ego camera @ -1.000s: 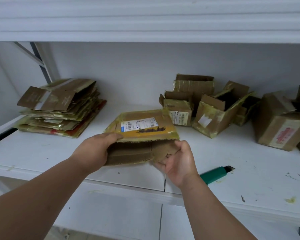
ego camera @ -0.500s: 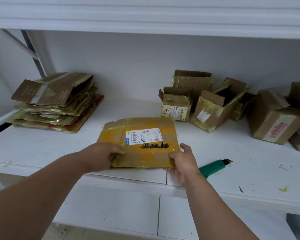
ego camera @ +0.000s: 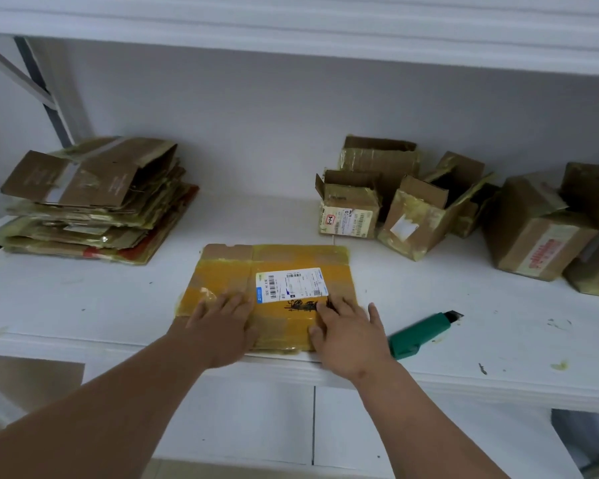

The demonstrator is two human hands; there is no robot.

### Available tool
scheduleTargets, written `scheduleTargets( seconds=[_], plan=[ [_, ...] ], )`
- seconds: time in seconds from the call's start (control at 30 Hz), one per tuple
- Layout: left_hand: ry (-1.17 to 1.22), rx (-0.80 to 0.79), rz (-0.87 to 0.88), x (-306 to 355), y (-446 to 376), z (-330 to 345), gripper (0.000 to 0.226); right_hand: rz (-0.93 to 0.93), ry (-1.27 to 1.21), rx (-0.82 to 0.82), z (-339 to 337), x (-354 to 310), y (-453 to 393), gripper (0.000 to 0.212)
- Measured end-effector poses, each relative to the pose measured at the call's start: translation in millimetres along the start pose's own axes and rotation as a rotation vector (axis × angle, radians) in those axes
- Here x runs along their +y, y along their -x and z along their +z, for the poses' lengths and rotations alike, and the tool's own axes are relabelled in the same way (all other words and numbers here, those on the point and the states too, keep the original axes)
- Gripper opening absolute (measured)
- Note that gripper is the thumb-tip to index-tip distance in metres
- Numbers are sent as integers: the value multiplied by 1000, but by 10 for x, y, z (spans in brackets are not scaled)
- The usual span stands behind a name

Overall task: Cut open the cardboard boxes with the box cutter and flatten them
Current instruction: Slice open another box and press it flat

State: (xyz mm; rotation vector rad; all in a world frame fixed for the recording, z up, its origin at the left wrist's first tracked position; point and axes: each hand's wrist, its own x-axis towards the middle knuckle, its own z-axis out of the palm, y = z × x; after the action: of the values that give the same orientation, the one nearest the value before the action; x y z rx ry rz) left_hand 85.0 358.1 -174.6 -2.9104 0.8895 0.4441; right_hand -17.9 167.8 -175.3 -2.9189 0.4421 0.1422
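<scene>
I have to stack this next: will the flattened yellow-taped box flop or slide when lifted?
The flattened box is probably fairly stiff, since it lies level under the left hand and right hand. Its glossy tape may be slippery. It could spring open along its fold.

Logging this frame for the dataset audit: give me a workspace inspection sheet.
Surface: white shelf, scuffed and stained on the right.
Job's things: flattened box with shipping label lies flat at the front edge; green box cutter lies to its right, blade tip out; unflattened boxes at back right.
Clutter: stack of flattened cardboard at back left.
Grippers: left hand and right hand press the flattened box, fingers straight.
Cables: nothing seen.
Surroundings: white back wall, shelf above, metal bracing at far left.
</scene>
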Motion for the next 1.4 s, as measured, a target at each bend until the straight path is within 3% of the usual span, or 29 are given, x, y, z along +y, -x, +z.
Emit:
scheduleTargets(
  seconds=[0.13, 0.3, 0.47, 0.6, 0.67, 0.77, 0.93, 1.07, 1.13, 1.23, 1.4],
  plan=[
    [116, 73, 24, -132, -94, -150, 61, 14, 9, 127, -65, -81, -143, 59],
    [4, 85, 30, -77, -60, 68, 65, 25, 10, -64, 101, -113, -160, 67],
    [-16, 144, 55, -195, -249, -177, 71, 61, 45, 97, -16, -266, -364, 69],
    [-40, 9, 16, -225, -281, -13, 79, 33, 61, -98, 115, -254, -393, 73],
    [-33, -32, 29, -240, -346, -64, 79, 25, 87, -44, -47, -232, -540, 69],
    [8, 44, 18, -263, -437, -266, 75, 23, 78, 137, -202, -256, -757, 69],
    [-29, 96, -61, -172, -634, -337, 61, -45, 64, -148, -16, -215, -891, 80],
    [33, 235, -93, -127, -789, -321, 50, -94, 108, 5, -206, -149, -1086, 75],
    [60, 268, -66, -134, -884, -306, 63, -96, 81, 46, -211, -99, -1176, 78],
    [86, 208, -79, -247, -1014, -211, 85, -65, 67, -29, -94, 33, -1284, 87],
    [111, 26, -87, -393, -1145, -146, 90, -23, 76, -94, -28, 78, -1348, 92]
  ],
)
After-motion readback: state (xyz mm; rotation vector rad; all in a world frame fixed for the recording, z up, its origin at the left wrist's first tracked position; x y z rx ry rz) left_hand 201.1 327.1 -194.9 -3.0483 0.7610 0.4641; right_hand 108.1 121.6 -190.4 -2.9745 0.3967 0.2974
